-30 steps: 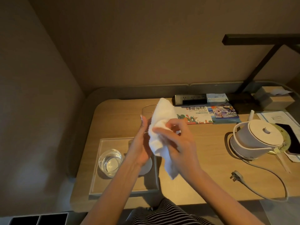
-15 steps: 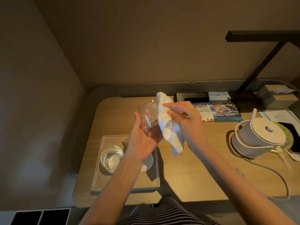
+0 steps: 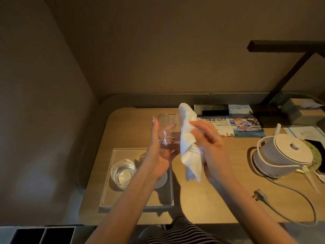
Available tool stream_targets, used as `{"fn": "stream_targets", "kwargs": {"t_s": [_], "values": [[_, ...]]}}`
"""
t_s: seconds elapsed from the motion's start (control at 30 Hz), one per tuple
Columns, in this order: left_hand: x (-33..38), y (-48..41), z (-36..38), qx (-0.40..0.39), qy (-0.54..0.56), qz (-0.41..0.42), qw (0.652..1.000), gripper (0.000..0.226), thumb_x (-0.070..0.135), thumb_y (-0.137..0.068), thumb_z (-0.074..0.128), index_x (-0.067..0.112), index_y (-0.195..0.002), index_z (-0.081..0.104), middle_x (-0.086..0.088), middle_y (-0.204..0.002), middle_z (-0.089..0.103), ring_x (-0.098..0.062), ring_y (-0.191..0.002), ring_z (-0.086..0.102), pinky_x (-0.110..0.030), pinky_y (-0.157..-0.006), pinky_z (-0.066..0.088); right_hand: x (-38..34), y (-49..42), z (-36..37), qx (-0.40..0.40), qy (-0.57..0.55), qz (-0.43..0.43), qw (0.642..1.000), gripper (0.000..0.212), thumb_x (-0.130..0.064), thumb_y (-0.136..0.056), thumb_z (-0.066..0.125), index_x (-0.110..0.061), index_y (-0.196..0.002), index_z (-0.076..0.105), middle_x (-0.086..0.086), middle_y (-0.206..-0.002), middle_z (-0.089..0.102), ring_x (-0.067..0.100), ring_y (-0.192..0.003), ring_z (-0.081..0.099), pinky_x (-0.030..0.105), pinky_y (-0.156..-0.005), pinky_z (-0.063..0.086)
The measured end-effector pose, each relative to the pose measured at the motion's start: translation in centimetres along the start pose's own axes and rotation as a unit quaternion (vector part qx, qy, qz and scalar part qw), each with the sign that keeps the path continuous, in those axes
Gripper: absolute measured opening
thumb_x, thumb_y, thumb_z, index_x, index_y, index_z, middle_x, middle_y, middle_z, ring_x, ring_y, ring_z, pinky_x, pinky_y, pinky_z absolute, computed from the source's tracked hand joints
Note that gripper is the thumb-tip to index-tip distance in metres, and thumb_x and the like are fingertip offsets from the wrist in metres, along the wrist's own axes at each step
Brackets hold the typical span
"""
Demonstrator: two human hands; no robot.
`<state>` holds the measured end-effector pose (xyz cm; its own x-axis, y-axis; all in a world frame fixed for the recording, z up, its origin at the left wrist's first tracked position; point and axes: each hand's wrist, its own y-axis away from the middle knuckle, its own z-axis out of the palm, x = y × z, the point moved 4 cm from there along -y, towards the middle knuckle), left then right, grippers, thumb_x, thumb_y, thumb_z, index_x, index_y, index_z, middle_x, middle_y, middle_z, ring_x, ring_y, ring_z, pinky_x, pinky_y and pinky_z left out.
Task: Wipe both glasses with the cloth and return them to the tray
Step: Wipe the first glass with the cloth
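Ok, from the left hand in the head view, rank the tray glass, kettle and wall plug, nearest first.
From the left hand:
1. Glass on the tray, just to its left.
2. Kettle, far right.
3. Plug, right, near edge; too close to the kettle to call.

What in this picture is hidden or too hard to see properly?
Head view only:
- Round white disc on the tray: mostly under the left hand.
- Held glass: right side behind the cloth.
- Dark flat thing behind the kettle: cut off by the frame's right edge.
- Brochures: print too small.
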<state>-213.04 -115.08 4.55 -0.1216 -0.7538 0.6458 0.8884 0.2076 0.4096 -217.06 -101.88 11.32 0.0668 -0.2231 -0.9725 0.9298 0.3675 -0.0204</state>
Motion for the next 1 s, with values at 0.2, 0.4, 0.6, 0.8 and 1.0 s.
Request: {"fn": "stream_targets", "kwargs": {"t_s": [0.2,0.4,0.6,0.8,1.0], "values": [[-0.6,0.3,0.4,0.008,0.004,-0.001,1.0,0.092,0.078,-0.077,0.056,0.012,-0.14,0.052,-0.024,-0.132,0.063,-0.038,-0.123,0.061,-0.055,-0.11,0.042,-1.4,-1.9,-0.2,-0.032,0.121,-0.077,0.989,0.022,-0.003,-0.087,0.059,-0.017,-0.097,0.072,-0.01,-0.103,0.058,0.009,-0.102,0.056,0.022,-0.085,0.042],[0.4,1.2,0.7,-0.005,0.011,-0.004,1.0,0.081,0.075,-0.085,0.044,0.012,-0.134,0.059,-0.019,-0.121,0.069,-0.036,-0.117,0.063,-0.055,-0.104,0.048,-1.8,1.0,1.7,-0.117,0.306,-0.205,0.922,0.024,0.0,-0.081,0.062,-0.017,-0.093,0.074,0.002,-0.105,0.053,0.0,-0.099,0.049,0.011,-0.083,0.037],[0.1,1.5,0.9,0.068,-0.053,0.101,0.991,0.08,0.062,-0.071,0.064,0.015,-0.134,0.048,-0.02,-0.116,0.068,-0.028,-0.097,0.069,-0.038,-0.073,0.062,-3.6,-2.5,1.2,-0.009,0.281,-0.184,0.942,0.032,0.008,-0.078,0.059,-0.016,-0.091,0.075,0.002,-0.101,0.056,0.003,-0.091,0.054,0.013,-0.078,0.039],[0.4,0.7,-0.4,0.049,-0.046,0.076,0.995,0.037,0.037,-0.103,0.047,0.009,-0.125,0.055,-0.012,-0.108,0.067,-0.016,-0.089,0.074,-0.032,-0.076,0.061,-1.7,0.9,3.7,-0.103,0.382,-0.27,0.878,0.024,-0.002,-0.082,0.062,-0.021,-0.09,0.074,-0.002,-0.103,0.055,0.01,-0.091,0.049,0.013,-0.079,0.038],[0.4,2.3,1.2,-0.05,0.083,0.013,0.995,0.078,0.073,-0.084,0.05,0.008,-0.123,0.065,-0.016,-0.107,0.072,-0.029,-0.102,0.069,-0.046,-0.091,0.056,-3.6,-0.2,3.4,-0.061,0.333,-0.227,0.913,0.022,-0.015,-0.082,0.055,-0.02,-0.089,0.076,0.0,-0.1,0.056,0.01,-0.092,0.053,0.015,-0.078,0.04]]}}
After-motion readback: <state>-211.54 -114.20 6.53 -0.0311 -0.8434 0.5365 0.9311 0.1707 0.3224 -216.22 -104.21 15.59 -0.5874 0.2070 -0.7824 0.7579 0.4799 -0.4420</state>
